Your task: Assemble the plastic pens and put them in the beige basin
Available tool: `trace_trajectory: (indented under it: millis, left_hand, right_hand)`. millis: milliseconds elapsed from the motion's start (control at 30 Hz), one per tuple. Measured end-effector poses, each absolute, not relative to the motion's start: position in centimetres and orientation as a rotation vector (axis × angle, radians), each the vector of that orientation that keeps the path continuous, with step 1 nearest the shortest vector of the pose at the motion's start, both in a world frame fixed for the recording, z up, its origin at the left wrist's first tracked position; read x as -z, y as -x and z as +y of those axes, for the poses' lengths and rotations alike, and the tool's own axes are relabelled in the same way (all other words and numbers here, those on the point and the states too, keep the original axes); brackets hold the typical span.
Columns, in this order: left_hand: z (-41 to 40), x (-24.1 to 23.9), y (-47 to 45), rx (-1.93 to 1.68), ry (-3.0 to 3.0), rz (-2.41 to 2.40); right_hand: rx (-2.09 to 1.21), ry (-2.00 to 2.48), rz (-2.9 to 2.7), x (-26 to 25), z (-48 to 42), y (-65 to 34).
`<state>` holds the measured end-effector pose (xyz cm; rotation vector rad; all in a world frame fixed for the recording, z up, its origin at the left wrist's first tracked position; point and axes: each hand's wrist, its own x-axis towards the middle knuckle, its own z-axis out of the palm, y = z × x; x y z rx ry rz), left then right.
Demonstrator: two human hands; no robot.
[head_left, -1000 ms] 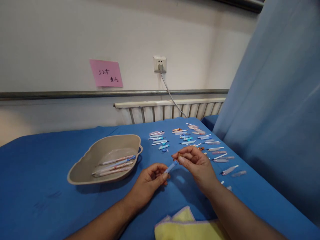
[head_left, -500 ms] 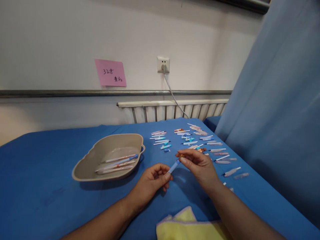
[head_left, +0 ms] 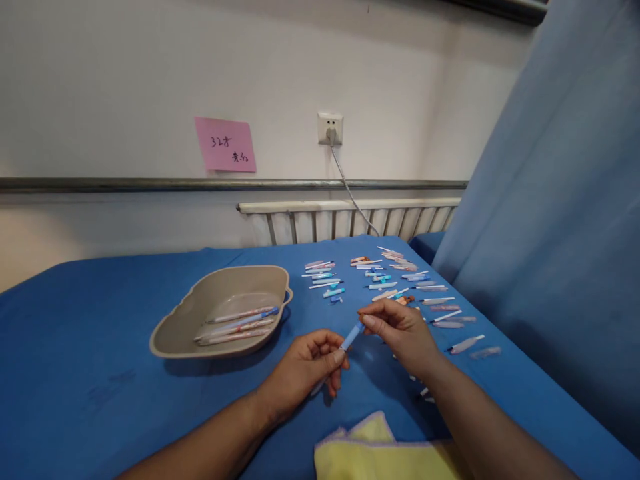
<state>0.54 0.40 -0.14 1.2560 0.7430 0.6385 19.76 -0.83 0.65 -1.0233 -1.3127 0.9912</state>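
Observation:
Between my two hands, over the bed's front middle, is a light blue pen [head_left: 352,335]. My left hand [head_left: 314,362] pinches its lower part between thumb and fingers. At the pen's upper end, my right hand [head_left: 400,330] has its thumb and fingertips closed on a small brownish-orange piece, mostly hidden by the fingers. Left of my hands stands a beige basin [head_left: 210,293] with several assembled pens [head_left: 240,327] lying in it. Beyond and right of my hands, loose pen parts [head_left: 325,283] lie in rows: barrels, white refills and small coloured pieces.
A yellow cloth [head_left: 385,460] lies folded at the near edge. The blue sheet [head_left: 75,320] covers the bed. Behind it are a white bed rail [head_left: 350,205] and a wall socket [head_left: 330,129] with a plugged cable. A blue curtain [head_left: 550,200] hangs on the right.
Both hands stay on the pen, with only a slight shift of the fingers. The whole view has moved a little, so the basin and parts appear slightly further right.

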Motion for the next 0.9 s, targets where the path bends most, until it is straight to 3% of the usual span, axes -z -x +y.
trace_trajectory:
  millis: [900]
  left_hand:
    - [0.52, 0.06, -0.74, -0.623, -1.146, 0.73]
  right_hand:
    - [-1.16, 0.956, -1.106, -0.15, -0.75, -19.29]
